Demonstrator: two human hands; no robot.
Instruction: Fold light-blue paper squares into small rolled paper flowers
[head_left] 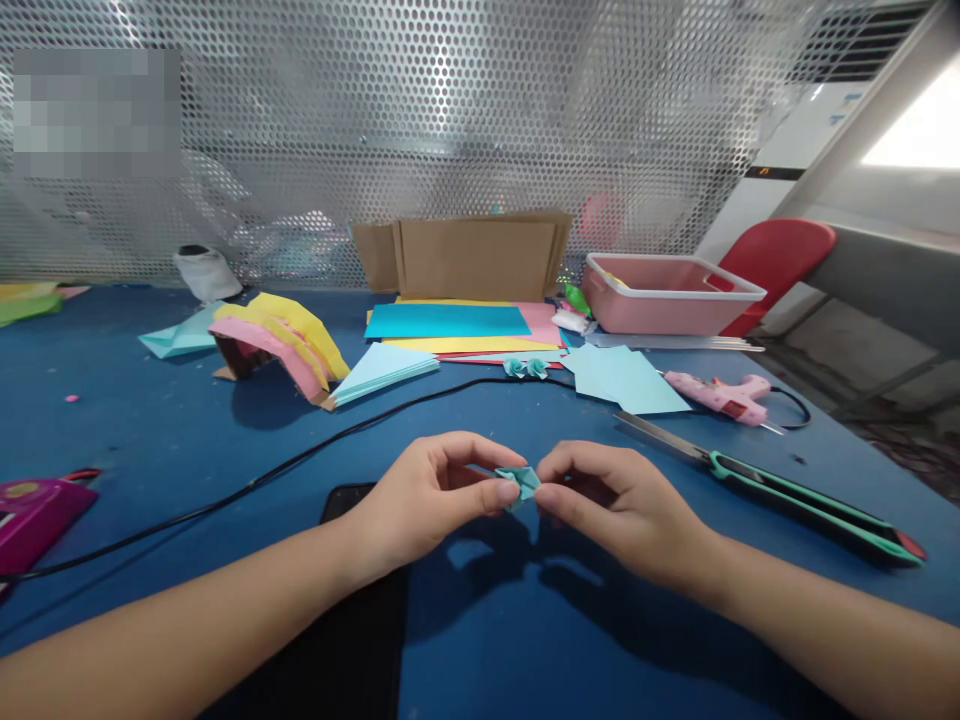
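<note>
A small folded piece of light blue paper (523, 482) is held up over the blue table (465, 640). My left hand (435, 495) pinches its left side between thumb and forefinger. At its right edge my right hand (619, 500) has thumb and fingertips pressed together on the paper. Two small curled light blue paper pieces (525, 368) lie beyond my hands. Behind them to the left is a stack of folded light blue paper (386, 370), and square light blue sheets (622, 378) lie to the right.
A utility knife (810, 505) lies blade out by my right forearm, with a pink glue gun (724, 395) behind it. A black cable (300, 462) crosses the table. A pink basket (667, 300), cardboard (480, 258) and a pink-yellow paper arch (281, 345) stand farther back.
</note>
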